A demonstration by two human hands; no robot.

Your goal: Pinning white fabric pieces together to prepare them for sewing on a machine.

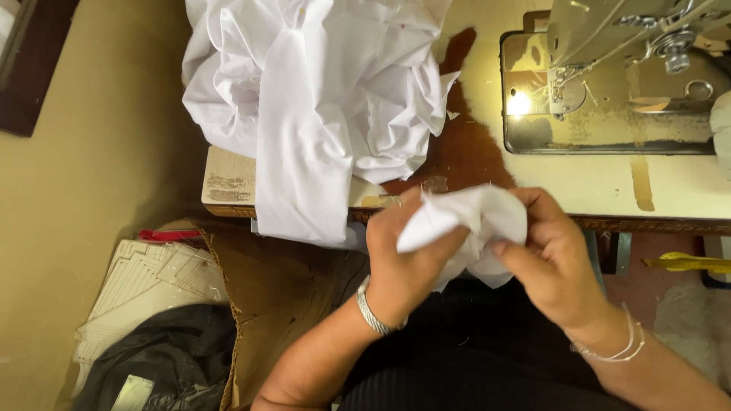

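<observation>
Both of my hands grip a small piece of white cloth [476, 217] just in front of the sewing table's edge. My left hand [400, 259], with a metal bangle on the wrist, pinches its left corner. My right hand [552, 255], with thin bracelets, closes on its right side, thumb on top. Part of the cloth hangs down between my hands over my dark lap.
A big pile of white fabric [320, 99] lies on the worn table [609, 186] and drapes over its left end. A sewing machine [617, 76] with a lit lamp stands at the right. Below left are a cardboard box [270, 304], stacked paper patterns [145, 281] and a dark bag [160, 365].
</observation>
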